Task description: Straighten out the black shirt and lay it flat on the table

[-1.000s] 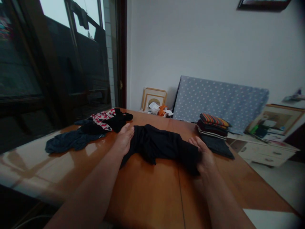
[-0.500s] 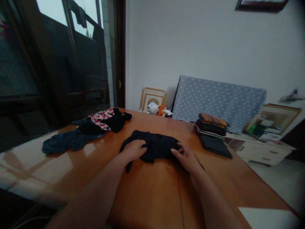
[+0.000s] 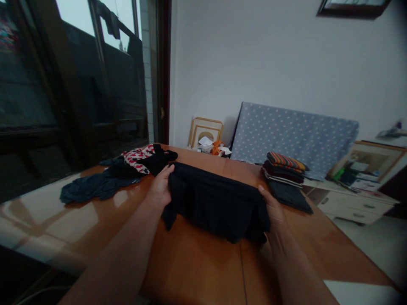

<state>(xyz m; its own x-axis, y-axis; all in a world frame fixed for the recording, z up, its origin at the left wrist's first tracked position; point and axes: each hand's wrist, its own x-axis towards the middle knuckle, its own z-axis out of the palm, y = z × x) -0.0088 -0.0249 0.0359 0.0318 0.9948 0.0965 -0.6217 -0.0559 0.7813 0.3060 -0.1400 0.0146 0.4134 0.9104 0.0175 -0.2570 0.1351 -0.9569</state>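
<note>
A dark navy garment (image 3: 216,201) is stretched between my two hands, its upper edge raised off the wooden table (image 3: 193,262) and its lower part hanging down toward the surface. My left hand (image 3: 162,186) pinches its upper left corner. At the opposite end, my right hand (image 3: 274,212) grips the upper right corner, thumb on top; its other fingers are partly hidden. The exact kind of garment cannot be made out.
Left of my hands lies a loose heap of clothes (image 3: 95,186), with a red-and-white patterned piece (image 3: 138,157) and black cloth. A stack of folded clothes (image 3: 284,180) stands at the right. Beyond are a polka-dot cloth (image 3: 292,131) and white drawers (image 3: 349,205).
Both hands have taken hold of the dark garment's upper corners and lifted it. Earlier it lay bunched flat on the table under them; now it hangs spread between them.
</note>
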